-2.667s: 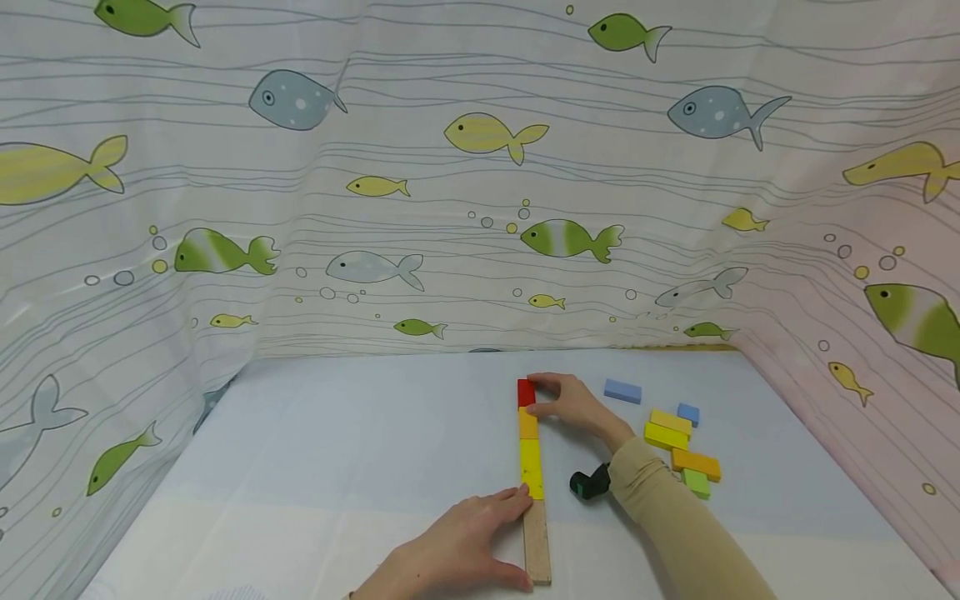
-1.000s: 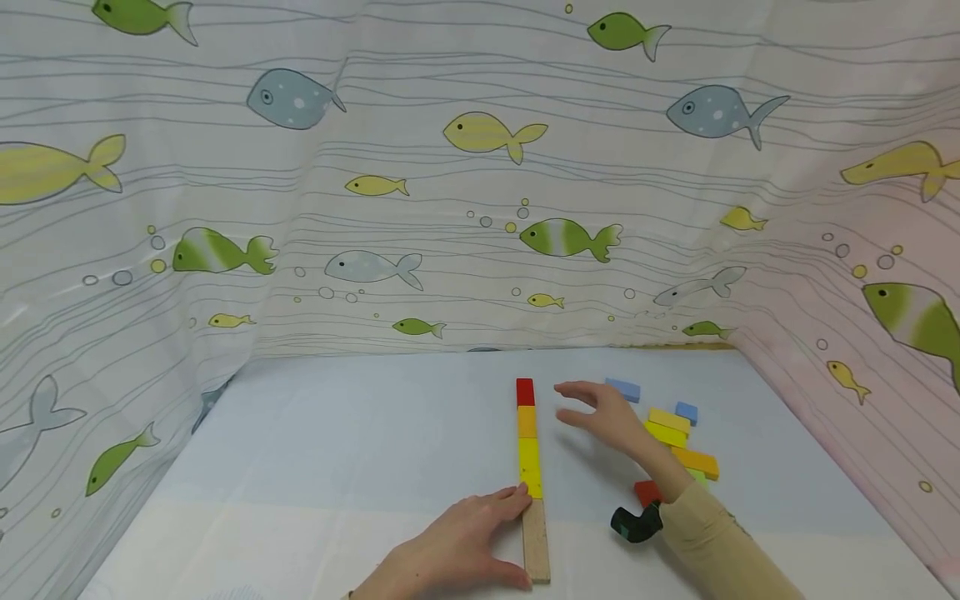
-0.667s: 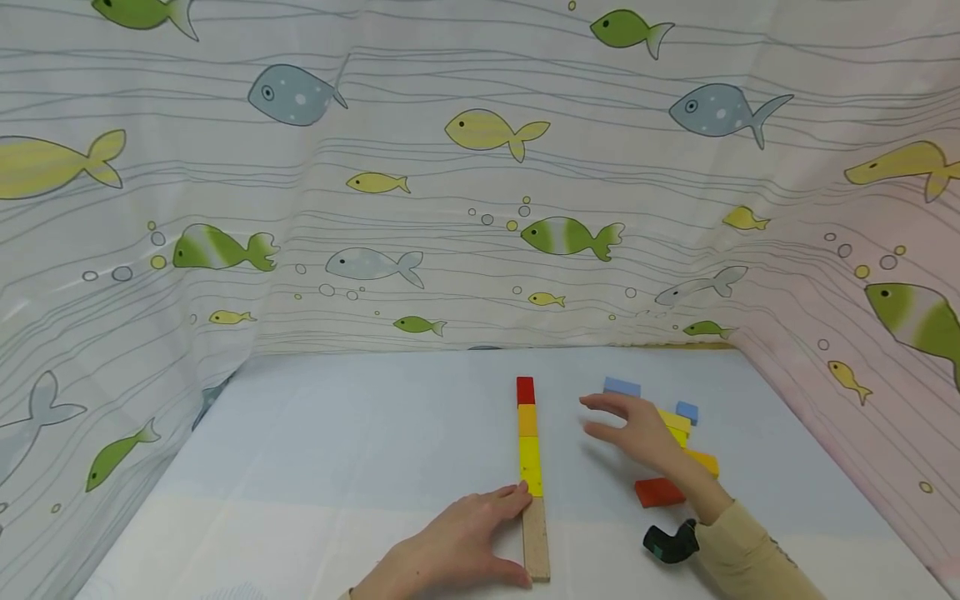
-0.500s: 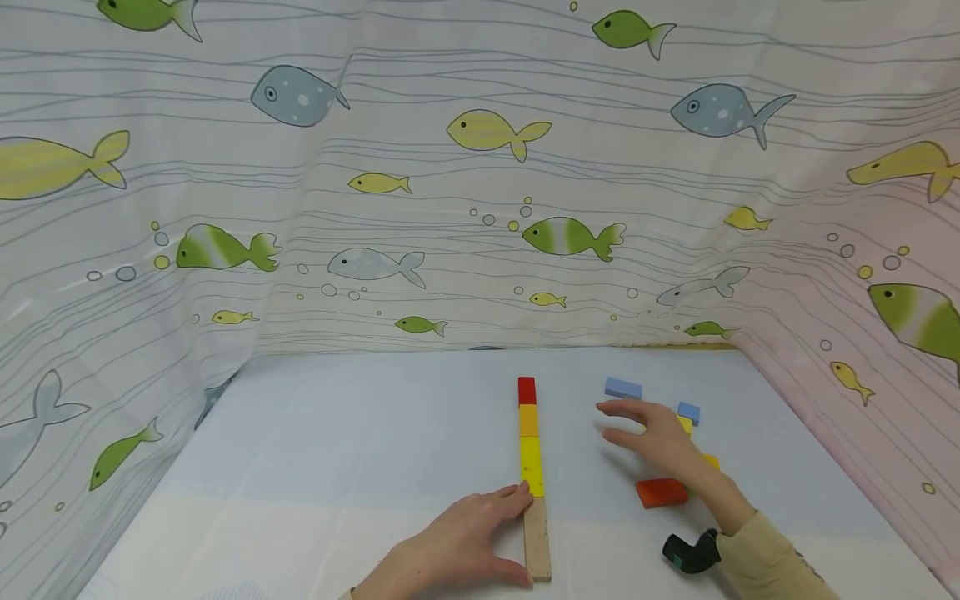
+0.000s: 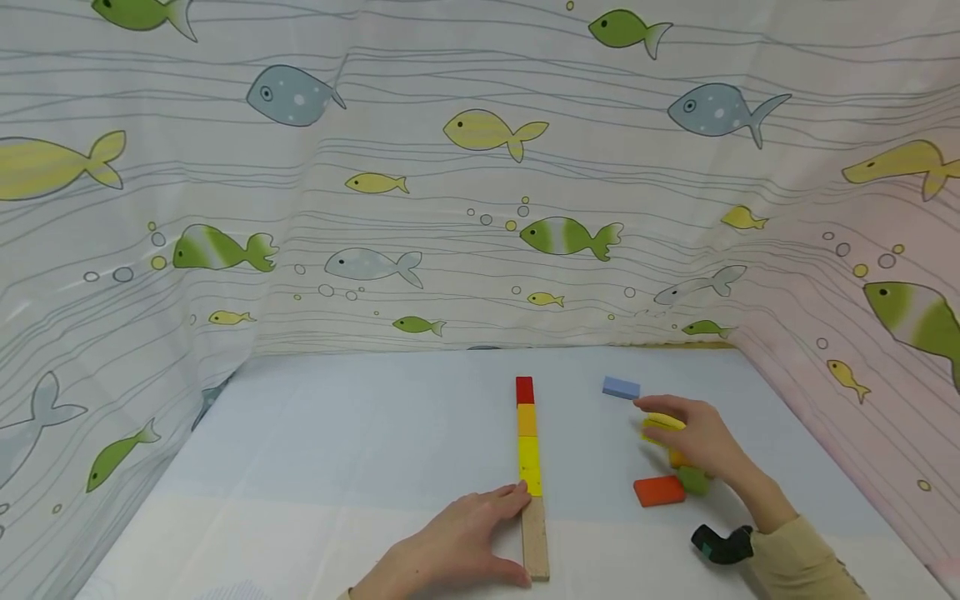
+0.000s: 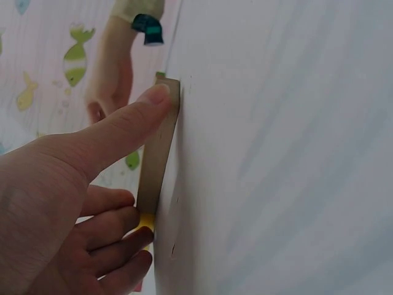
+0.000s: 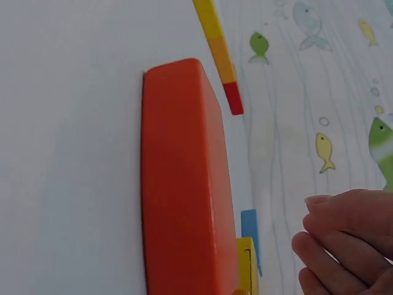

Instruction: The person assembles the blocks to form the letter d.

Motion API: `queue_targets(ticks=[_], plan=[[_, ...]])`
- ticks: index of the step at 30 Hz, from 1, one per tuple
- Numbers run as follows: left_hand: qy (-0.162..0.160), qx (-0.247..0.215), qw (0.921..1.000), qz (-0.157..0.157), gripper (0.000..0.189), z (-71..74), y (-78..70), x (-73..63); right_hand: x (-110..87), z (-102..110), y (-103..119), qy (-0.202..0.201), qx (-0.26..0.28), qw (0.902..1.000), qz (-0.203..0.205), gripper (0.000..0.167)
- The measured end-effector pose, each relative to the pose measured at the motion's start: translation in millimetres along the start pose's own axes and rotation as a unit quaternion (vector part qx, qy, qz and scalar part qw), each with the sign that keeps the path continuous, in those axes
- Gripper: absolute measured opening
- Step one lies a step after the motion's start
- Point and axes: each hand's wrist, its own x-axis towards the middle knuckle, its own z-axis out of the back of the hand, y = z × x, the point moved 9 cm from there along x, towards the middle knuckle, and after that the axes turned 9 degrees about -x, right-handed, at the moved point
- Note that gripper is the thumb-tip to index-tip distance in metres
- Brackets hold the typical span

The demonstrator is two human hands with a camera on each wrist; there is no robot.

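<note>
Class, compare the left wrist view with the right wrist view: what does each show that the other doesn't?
Only the left wrist view: the left hand, the plain wooden block, and the beige sleeve with a black device.
Only the right wrist view: the orange-red block and the blue block.
Both: the right hand, the fish-print curtain and the white tabletop.

Head view: free lane runs 12 to 6 o'clock between block row [image 5: 528, 454] and orange-red block [image 5: 659, 492]; blue block [image 5: 621, 388] obstructs 10 o'clock from right hand [image 5: 699, 435].
</note>
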Motion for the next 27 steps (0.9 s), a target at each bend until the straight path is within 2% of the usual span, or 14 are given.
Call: queue_targets(ticks=[8,15,23,27], plan=[[0.002,0.005,1.0,-0.007,0.092,0.5,-1.2,-0.6,0.0,3.7,-18.8,0.004,-0.006,0.9997,-0.025,0.041],[-0.001,0.009,0.9999,-0.01,0.092,1.1,-1.7,-1.3,-0.1,8.5,-29.9,-0.008,-0.004,0.9996,-0.027,0.041],[0.003,0.005,1.0,-0.004,0.091,0.5,-2.8,-1.0,0.1,12.0,-43.8,-0.01,0.002,0.9992,-0.037,0.041],[0.005,-0.001,0.9999,0.009,0.092,0.2,-1.3,-0.4,0.4,13.1,-47.4,-0.011,-0.001,0.9991,-0.041,0.041]])
